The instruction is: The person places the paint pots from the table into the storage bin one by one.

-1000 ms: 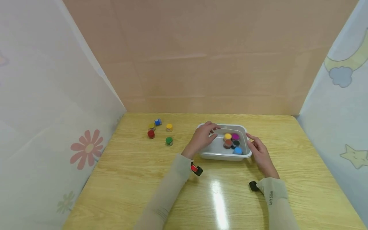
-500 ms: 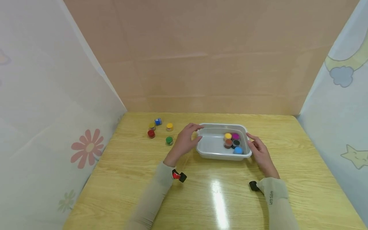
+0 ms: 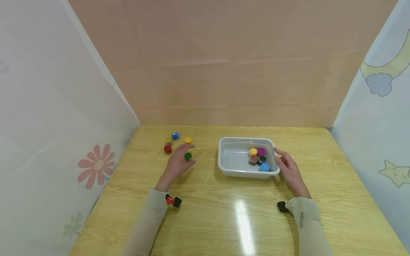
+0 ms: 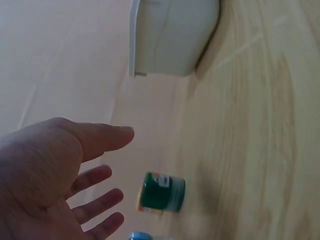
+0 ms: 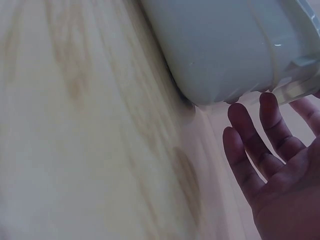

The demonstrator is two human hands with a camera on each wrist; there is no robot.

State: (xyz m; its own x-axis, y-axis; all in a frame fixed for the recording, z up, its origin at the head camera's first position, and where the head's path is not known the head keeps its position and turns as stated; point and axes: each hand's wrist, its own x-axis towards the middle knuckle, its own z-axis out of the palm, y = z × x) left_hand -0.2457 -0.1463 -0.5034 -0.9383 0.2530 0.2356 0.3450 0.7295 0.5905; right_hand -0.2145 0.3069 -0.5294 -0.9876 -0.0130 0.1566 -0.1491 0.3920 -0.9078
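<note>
In the head view my left hand (image 3: 178,161) is over the left of the table, its spread thumb and fingers on either side of a green-lidded jar (image 3: 188,156). In the left wrist view a gap shows between the fingertips and the green-lidded jar (image 4: 162,192). My right hand (image 3: 289,174) touches the right end of a white plastic tray (image 3: 221,167). From the right wrist camera, its extended fingers (image 5: 241,119) rest against the tray's outer side (image 5: 220,50). In the tray's right part are small jars with yellow (image 3: 253,152), purple (image 3: 261,152), brown (image 3: 253,159), black (image 3: 262,159) and light blue (image 3: 264,167) tops.
Beyond the left hand stand a red-lidded jar (image 3: 168,149), a dark yellow-lidded jar (image 3: 168,141) and a yellow-lidded jar (image 3: 188,141). A blue jar (image 3: 175,135) lies tipped near the back. A tan backdrop (image 3: 230,71) rises behind the wooden table (image 3: 217,220).
My left hand has moved from above the tray, leftward across the table, to the green-lidded jar. The right hand has stayed at the tray's right end, and the jars have not moved.
</note>
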